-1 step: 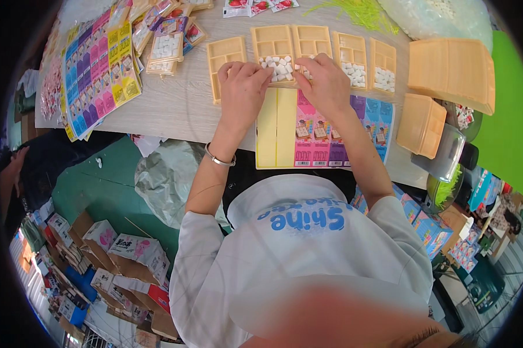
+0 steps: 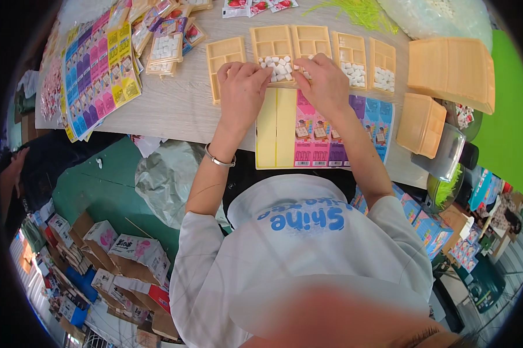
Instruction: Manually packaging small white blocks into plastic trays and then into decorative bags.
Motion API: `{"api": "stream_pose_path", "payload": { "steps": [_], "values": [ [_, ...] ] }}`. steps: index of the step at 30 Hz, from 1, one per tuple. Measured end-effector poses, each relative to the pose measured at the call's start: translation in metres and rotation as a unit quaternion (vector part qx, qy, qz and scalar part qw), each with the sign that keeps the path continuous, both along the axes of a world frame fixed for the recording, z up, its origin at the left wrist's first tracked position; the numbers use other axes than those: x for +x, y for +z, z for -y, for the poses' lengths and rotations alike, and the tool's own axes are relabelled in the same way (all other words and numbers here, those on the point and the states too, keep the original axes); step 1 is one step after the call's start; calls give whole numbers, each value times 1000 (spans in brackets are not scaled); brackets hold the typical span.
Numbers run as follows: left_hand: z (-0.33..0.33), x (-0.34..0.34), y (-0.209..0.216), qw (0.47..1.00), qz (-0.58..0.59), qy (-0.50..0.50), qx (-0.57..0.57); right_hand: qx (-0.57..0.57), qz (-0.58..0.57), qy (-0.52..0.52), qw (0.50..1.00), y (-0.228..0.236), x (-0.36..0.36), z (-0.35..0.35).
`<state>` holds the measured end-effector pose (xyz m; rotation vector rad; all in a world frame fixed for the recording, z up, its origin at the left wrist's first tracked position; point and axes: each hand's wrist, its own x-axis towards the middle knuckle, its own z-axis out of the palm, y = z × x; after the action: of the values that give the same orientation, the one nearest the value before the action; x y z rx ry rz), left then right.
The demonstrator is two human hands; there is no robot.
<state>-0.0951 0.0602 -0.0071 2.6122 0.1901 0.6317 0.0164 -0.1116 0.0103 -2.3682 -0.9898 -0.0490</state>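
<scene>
On the counter (image 2: 174,107), between my two hands: a tray (image 2: 271,34) of white pellets (image 2: 282,69).
It's pale orange and divided, pellets heaped in the near compartment; my left hand (image 2: 242,90) curls over its left edge, fingers close together, my right hand (image 2: 326,84) bends over the next tray (image 2: 312,35), blocking some pellets there. Pinching? Can't tell. Everything's holding just as a moment ago! Printed sheet (image 2: 276,127) just below, stacked trays (image 2: 450,72) off right.

Five shallow, rectangular beige plastic trays (image 2: 271,36) with compartments lie in a row, set back from the near edge of the pale wood-grain desk (image 2: 174,104); small, chunky white pieces (image 2: 280,71) fill near compartments in the right four.
</scene>
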Motion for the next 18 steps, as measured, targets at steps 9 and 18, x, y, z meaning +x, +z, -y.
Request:
{"api": "stream_pose_path", "payload": {
  "steps": [9, 18],
  "values": [
    [11, -10, 0, 999, -8, -26, 35, 19, 37, 18, 999, -7, -2, -9],
    [17, -23, -16, 993, -34, -92, 58, 27, 31, 15, 999, -5, -2, -13]
  ]
}}
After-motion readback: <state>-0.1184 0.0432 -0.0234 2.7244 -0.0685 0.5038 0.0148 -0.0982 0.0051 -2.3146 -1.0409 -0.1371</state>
